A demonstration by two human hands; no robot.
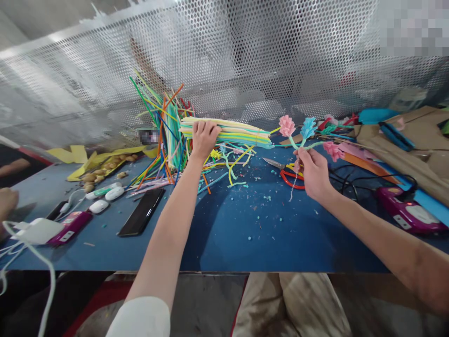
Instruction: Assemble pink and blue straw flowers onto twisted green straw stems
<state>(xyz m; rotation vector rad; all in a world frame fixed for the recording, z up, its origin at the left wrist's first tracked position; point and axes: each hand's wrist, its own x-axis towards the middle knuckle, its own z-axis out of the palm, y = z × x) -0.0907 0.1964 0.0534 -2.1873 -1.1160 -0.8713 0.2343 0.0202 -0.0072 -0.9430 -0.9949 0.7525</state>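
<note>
My left hand (204, 136) is closed over the left part of a thick bundle of pipe cleaners (245, 133), pale yellow, green and light blue. In my right hand (311, 169) are the stems of fuzzy flowers: a pink one (287, 126), a blue one (308, 128) and a darker pink one (333, 151) at the right. A thin twisted strand hangs below the fingers. Scissors with red and yellow handles (292, 179) lie on the table just left of my right hand. Behind my left hand, many loose coloured pipe cleaners (171, 140) are heaped.
On the blue table (224, 234) lie a black phone (142, 213), white cases (99, 206), purple power strips (409, 210) with cables, and brown paper (396, 154). A perforated metal screen (217, 61) stands behind. Another person's hand (7, 202) is at the left edge.
</note>
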